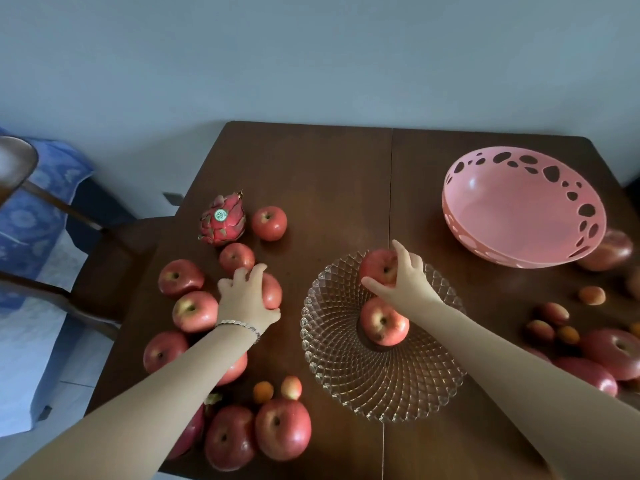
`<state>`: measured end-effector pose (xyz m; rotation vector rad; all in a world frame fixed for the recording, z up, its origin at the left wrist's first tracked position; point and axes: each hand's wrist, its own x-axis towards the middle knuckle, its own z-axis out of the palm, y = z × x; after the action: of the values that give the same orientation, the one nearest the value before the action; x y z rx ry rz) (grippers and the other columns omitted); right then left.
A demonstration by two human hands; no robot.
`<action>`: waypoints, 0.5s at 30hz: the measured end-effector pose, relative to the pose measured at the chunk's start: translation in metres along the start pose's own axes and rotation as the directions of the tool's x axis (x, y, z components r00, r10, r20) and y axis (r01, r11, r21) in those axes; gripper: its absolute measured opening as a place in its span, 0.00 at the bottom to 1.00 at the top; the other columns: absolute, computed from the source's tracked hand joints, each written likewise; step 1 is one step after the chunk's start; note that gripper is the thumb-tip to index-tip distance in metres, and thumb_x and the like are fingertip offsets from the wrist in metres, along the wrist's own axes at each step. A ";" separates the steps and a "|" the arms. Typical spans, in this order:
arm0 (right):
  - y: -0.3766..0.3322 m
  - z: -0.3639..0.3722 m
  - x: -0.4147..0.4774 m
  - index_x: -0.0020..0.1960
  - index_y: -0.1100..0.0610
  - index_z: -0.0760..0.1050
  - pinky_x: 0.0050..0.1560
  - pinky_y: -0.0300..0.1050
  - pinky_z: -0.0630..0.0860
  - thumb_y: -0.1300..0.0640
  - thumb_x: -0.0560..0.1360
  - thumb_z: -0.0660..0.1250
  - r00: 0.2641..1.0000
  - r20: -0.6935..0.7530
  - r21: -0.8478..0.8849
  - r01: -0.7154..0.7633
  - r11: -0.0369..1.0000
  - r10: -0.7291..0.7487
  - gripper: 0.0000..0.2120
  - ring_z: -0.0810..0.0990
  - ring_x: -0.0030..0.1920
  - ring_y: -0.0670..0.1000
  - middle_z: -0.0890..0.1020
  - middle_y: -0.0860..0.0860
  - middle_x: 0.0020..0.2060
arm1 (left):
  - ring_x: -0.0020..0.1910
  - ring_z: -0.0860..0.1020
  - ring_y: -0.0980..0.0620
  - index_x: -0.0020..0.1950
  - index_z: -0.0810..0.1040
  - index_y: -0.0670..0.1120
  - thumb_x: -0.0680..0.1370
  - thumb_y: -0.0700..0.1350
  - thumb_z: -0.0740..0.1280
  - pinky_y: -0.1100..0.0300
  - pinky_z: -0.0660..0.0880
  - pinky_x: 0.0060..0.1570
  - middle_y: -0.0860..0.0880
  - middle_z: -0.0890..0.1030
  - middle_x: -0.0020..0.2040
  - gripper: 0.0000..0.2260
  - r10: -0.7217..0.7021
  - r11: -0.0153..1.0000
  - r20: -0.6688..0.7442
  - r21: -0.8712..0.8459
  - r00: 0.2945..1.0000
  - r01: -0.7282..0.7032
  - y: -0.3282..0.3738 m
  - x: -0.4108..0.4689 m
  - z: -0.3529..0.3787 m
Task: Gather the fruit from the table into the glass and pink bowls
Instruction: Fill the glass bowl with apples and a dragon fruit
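Note:
A cut-glass bowl (pixel 381 386) stands at the table's middle front with one red apple (pixel 383 322) in its centre. My right hand (pixel 403 277) grips a second red apple (pixel 375 265) over the bowl's far rim. My left hand (pixel 247 294) is closed over another red apple (pixel 272 291) on the table left of the bowl. The pink bowl (pixel 519 209) with cut-out holes sits at the back right and holds nothing. Several more apples (pixel 180 277) lie on the left, and a dragon fruit (pixel 222 220) behind them.
Large apples (pixel 282 429) and small apricots (pixel 263 391) crowd the front left. More apples (pixel 613 348) and apricots (pixel 592 295) lie at the right edge. A chair (pixel 114 258) stands left of the brown table (pixel 329 188). A wall backs the table.

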<state>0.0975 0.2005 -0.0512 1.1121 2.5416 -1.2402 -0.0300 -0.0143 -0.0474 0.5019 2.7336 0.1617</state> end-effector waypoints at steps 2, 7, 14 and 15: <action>-0.001 -0.008 -0.010 0.75 0.50 0.51 0.69 0.58 0.64 0.44 0.73 0.66 0.994 -0.098 0.065 0.047 0.997 -0.041 0.38 0.59 0.72 0.56 0.58 0.55 0.73 | 0.63 0.67 0.41 0.70 0.62 0.49 0.65 0.47 0.76 0.52 0.65 0.61 0.47 0.69 0.66 0.38 0.171 0.970 -0.132 -0.152 0.976 -0.190 0.023 -0.011 -0.009; -0.018 -0.035 -0.046 0.66 0.49 0.66 0.56 0.43 0.76 0.52 0.73 0.68 0.970 0.161 0.472 0.086 0.877 -0.182 0.23 0.76 0.59 0.50 0.75 0.51 0.58 | 0.64 0.64 0.48 0.73 0.60 0.50 0.64 0.42 0.76 0.61 0.64 0.62 0.52 0.71 0.66 0.41 0.612 0.732 -0.160 -0.254 0.774 -0.632 0.095 -0.056 -0.024; 0.027 -0.045 -0.050 0.58 0.53 0.71 0.45 0.48 0.82 0.56 0.74 0.68 0.951 0.224 0.775 -0.307 0.552 0.215 0.14 0.79 0.52 0.55 0.75 0.56 0.56 | 0.73 0.58 0.47 0.76 0.49 0.49 0.73 0.45 0.69 0.55 0.65 0.70 0.46 0.56 0.74 0.39 0.528 0.800 -0.016 -0.326 0.849 -0.504 0.130 -0.061 0.017; 0.035 -0.043 -0.047 0.60 0.55 0.70 0.46 0.49 0.81 0.57 0.74 0.67 0.934 0.210 0.828 -0.327 0.456 0.289 0.16 0.79 0.53 0.56 0.74 0.57 0.57 | 0.71 0.61 0.46 0.76 0.48 0.48 0.74 0.46 0.68 0.56 0.65 0.69 0.45 0.56 0.73 0.38 0.418 0.851 0.013 -0.357 0.908 -0.386 0.131 -0.059 0.021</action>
<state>0.1633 0.2189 -0.0268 1.5518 1.4427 -2.4409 0.0716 0.0866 -0.0254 0.9442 2.3981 0.6980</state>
